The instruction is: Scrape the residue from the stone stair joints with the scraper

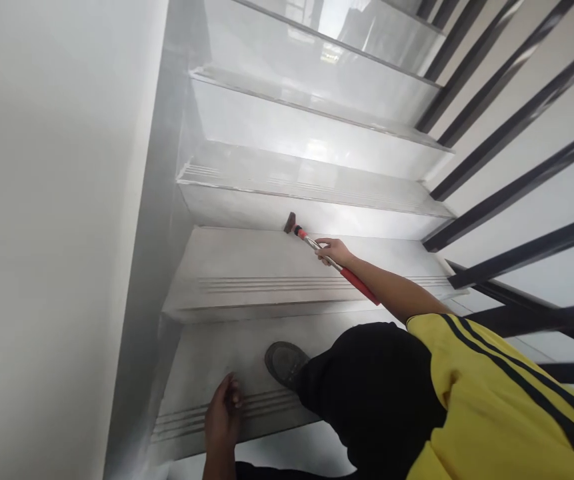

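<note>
My right hand (333, 252) is closed around the metal shaft of a long-handled scraper (361, 287). It has a red grip, a red and black collar and a dark, flat head (291, 223). That head rests where a pale stair tread (247, 257) meets the riser behind it. Lower left, my left hand (224, 410) hangs over the step below with its fingers curled in, and nothing shows in them. My dark shoe (285, 362) stands on that same lower step.
Shiny grey stairs (317, 93) with grooved edges rise ahead. A white wall (51, 200) with a grey skirting (151, 200) borders the left side. Dark railing bars (521, 100) run along the right, close to my right arm.
</note>
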Motion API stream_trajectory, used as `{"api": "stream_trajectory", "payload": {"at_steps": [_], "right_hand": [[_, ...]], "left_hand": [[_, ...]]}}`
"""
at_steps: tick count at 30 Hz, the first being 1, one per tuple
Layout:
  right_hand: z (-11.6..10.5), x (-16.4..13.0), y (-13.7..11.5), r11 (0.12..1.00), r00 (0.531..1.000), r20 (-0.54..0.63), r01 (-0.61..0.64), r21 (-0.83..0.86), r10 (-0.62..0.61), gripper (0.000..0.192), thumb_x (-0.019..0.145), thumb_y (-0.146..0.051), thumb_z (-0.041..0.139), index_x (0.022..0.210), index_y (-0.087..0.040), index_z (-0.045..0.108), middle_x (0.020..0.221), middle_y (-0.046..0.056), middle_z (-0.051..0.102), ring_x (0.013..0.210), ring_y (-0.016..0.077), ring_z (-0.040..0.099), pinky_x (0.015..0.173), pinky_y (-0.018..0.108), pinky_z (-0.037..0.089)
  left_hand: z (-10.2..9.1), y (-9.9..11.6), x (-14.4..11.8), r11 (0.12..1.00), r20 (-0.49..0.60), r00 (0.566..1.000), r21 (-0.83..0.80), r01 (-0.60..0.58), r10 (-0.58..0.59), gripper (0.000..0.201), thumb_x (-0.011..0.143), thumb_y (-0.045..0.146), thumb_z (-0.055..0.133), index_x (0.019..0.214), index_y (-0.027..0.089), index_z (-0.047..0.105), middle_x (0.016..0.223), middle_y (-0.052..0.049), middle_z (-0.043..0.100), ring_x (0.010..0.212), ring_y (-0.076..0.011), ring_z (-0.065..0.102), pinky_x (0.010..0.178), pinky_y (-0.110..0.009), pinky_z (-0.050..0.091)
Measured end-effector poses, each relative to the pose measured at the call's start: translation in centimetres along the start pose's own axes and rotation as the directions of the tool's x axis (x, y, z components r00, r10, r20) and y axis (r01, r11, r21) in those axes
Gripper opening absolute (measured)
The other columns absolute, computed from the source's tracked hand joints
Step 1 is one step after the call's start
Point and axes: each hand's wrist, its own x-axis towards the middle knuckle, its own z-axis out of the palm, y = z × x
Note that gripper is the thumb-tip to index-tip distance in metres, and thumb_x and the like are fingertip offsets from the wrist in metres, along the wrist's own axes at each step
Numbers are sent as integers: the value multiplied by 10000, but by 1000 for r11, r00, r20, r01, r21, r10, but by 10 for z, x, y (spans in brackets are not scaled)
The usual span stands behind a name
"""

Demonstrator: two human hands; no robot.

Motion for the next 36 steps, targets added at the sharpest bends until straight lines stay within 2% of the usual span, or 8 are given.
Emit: {"api": "stream_trajectory", "payload": {"at_steps": [4,7,12,18,24,26,29,36], "right_hand": [[-37,-22,17,999,991,-128,-39,-6,38,539,625,-209,725,1125,-85,567,523,8,613,342,110,487,331,210,374],[-39,-35,14,1000,987,-158,-21,-10,20,550,639,-211,714,1146,-72,553,517,0,600,346,109,485,332,211,371],[10,-49,-17,989,995,4,101,104,-102,568,687,-290,706,1188,-109,510,596,9,609,406,109,514,378,213,385],[79,-52,-41,992,948,318,-52,118,12,568,709,-364,687,1194,-147,487,641,44,619,434,130,525,393,230,382],[109,-39,-58,944,934,314,-245,221,169,333,764,-294,611,1047,-137,533,648,57,593,420,100,469,368,211,356],[115,-32,-63,899,914,315,-344,270,255,181,813,-278,541,911,-126,543,639,64,572,413,83,440,351,198,341],[124,-30,-63,864,876,320,-443,239,360,164,870,-272,451,806,-131,506,603,51,540,401,79,431,337,191,327],[139,-43,-49,870,862,319,-462,172,394,76,846,-204,490,817,-140,462,530,3,517,339,79,411,324,194,292]], "left_hand": [[2,5,-6,996,22,997,-50,75,-74,172,695,239,638,851,174,605,682,8,508,465,-54,395,385,-187,337],[0,6,-11,993,-7,996,-78,84,-85,173,693,222,626,857,175,593,672,19,501,458,-41,383,380,-168,324],[-5,-4,-21,984,-16,999,-174,41,-45,239,621,241,684,819,141,595,656,14,519,451,-40,393,385,-173,295],[-5,-8,-15,966,-17,999,-257,-32,28,385,573,335,742,862,115,616,659,-3,551,441,-51,407,393,-191,274],[-7,-9,-20,959,14,999,-280,-37,42,384,593,352,741,873,128,607,666,3,556,451,-47,416,408,-192,282],[-8,-8,-21,959,16,999,-279,-38,44,387,599,353,743,881,126,605,669,3,559,455,-47,420,411,-189,290],[-11,-8,-21,961,12,999,-273,-43,48,407,596,365,748,887,122,599,661,5,554,450,-45,416,400,-184,287],[-17,-9,-19,963,9,998,-263,-52,56,423,588,368,764,883,117,594,656,4,552,444,-45,413,387,-178,299]]}}
